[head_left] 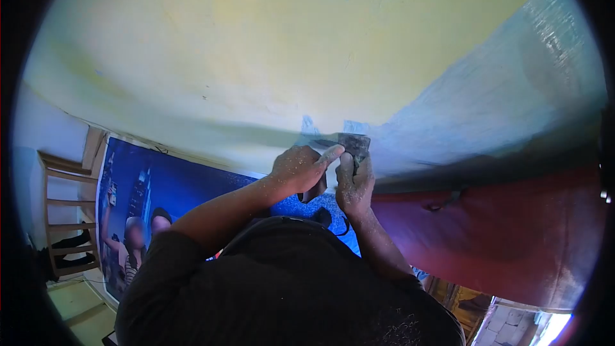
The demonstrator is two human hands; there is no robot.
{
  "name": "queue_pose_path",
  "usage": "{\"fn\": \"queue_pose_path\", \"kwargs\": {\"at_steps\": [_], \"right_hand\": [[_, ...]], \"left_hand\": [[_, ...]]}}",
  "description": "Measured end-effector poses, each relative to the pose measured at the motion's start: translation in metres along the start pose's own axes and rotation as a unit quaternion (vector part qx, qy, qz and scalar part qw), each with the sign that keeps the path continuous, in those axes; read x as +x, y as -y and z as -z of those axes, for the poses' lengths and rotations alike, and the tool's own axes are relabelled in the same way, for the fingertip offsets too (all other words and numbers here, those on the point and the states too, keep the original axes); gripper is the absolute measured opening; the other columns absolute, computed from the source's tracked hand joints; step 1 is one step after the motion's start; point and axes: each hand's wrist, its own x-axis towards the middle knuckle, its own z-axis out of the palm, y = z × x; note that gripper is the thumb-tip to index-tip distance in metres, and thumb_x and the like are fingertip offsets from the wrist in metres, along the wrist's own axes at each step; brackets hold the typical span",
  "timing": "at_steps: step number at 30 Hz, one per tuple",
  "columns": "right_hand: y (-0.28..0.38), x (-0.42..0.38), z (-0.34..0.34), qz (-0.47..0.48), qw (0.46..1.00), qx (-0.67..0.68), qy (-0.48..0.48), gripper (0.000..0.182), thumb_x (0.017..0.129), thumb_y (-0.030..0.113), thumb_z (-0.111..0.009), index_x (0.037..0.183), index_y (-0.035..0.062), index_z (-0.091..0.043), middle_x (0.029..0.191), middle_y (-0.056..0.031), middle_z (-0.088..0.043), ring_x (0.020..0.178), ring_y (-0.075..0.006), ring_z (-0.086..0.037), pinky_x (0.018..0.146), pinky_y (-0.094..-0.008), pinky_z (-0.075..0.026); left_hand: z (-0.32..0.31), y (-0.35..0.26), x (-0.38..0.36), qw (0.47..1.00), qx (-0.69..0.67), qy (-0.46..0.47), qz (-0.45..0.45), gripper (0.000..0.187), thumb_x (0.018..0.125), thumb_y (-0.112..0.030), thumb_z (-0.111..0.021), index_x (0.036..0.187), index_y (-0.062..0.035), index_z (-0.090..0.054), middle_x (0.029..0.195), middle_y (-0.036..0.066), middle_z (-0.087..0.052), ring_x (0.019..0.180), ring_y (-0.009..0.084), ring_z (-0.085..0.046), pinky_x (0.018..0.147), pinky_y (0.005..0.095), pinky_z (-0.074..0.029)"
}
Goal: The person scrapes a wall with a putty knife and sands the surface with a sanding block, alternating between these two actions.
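Both hands are close together at the lower part of a yellowish wall (pixel 269 45). My right hand (pixel 355 182), coated in pale dust, grips a dark, dusty block (pixel 354 145) from below, close to the wall. Just left of it, my left hand (pixel 300 168) is closed, its thumb stretched toward the block's left side. A brown curved strip (pixel 312 191) hangs under the left hand's fingers, and I cannot make out exactly how it is held. Small bluish-white patches (pixel 355 127) show on the wall just above the block.
A blue printed banner (pixel 192 176) with pictured people hangs at the left, beside a wooden ladder-like frame (pixel 68 227). Dark red sheeting (pixel 500 230) spans the lower right. The wall turns grey-blue (pixel 474 109) toward the right. Wooden pieces and grey blocks (pixel 506 327) show at bottom right.
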Motion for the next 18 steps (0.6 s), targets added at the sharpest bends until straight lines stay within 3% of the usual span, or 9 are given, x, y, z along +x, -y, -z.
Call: {"fn": "queue_pose_path", "kwargs": {"at_steps": [1,7,9,12,13,15,18], "right_hand": [[-0.002,-0.001,0.000,-0.054,0.998,0.013,0.010,0.030,0.115,0.020,-0.058,0.132,-0.0043,-0.062,0.100,-0.0234,-0.075,0.089,-0.0341,-0.075,0.081,-0.0449,-0.057],[0.000,0.002,0.002,-0.031,0.999,0.003,0.011,0.028,0.115,0.019,-0.057,0.129,-0.0042,-0.062,0.100,-0.0213,-0.076,0.088,-0.0263,-0.074,0.078,-0.0432,-0.057],[-0.001,0.003,0.003,-0.041,0.999,0.023,0.014,0.027,0.115,0.019,-0.057,0.128,-0.0046,-0.062,0.097,-0.0194,-0.076,0.084,-0.0255,-0.072,0.076,-0.0434,-0.057],[-0.002,0.001,0.002,-0.069,0.996,0.048,0.022,0.027,0.116,0.020,-0.057,0.128,-0.0043,-0.062,0.089,-0.0128,-0.073,0.077,-0.0200,-0.067,0.071,-0.0405,-0.054],[-0.001,0.002,0.002,-0.078,0.995,0.055,0.027,0.028,0.116,0.020,-0.057,0.129,-0.0041,-0.062,0.086,-0.0101,-0.071,0.075,-0.0174,-0.065,0.069,-0.0389,-0.053],[-0.003,0.006,0.001,0.002,0.998,0.061,0.018,0.028,0.117,0.021,-0.057,0.131,-0.0029,-0.061,0.081,-0.0048,-0.066,0.072,-0.0116,-0.059,0.065,-0.0346,-0.049],[-0.002,0.004,0.002,-0.006,0.994,0.101,0.030,0.028,0.116,0.021,-0.058,0.132,-0.0020,-0.060,0.079,-0.0013,-0.060,0.070,-0.0071,-0.053,0.063,-0.0305,-0.045]], "left_hand": [[0.011,-0.009,-0.003,0.999,0.002,0.028,0.034,0.070,0.119,-0.056,-0.031,0.104,-0.0091,-0.081,0.092,0.021,-0.079,0.093,0.0457,-0.076,0.088,0.0563,-0.058],[-0.018,0.021,0.007,0.995,0.039,-0.041,-0.085,0.039,0.118,-0.038,-0.043,0.137,-0.0149,-0.068,0.094,0.021,-0.078,0.084,0.0465,-0.075,0.075,0.0574,-0.058],[-0.028,0.037,0.012,0.989,0.057,-0.060,-0.123,0.035,0.117,-0.033,-0.049,0.146,-0.0178,-0.062,0.092,0.019,-0.077,0.081,0.0455,-0.075,0.071,0.0572,-0.058],[-0.023,0.031,0.013,0.996,0.034,-0.055,-0.068,0.039,0.116,-0.028,-0.051,0.155,-0.0218,-0.054,0.089,0.017,-0.076,0.080,0.0429,-0.075,0.068,0.0560,-0.058],[-0.017,0.024,0.009,0.997,0.028,-0.045,-0.052,0.038,0.117,-0.030,-0.050,0.153,-0.0217,-0.056,0.089,0.017,-0.077,0.080,0.0429,-0.075,0.068,0.0558,-0.058],[-0.005,0.011,0.001,0.998,0.027,-0.023,-0.042,0.036,0.118,-0.036,-0.047,0.145,-0.0201,-0.064,0.089,0.017,-0.077,0.083,0.0437,-0.075,0.071,0.0559,-0.058],[-0.005,0.008,0.000,0.999,0.022,-0.019,-0.041,0.052,0.118,-0.050,-0.039,0.120,-0.0135,-0.077,0.092,0.018,-0.079,0.088,0.0464,-0.075,0.079,0.0566,-0.058]]}}
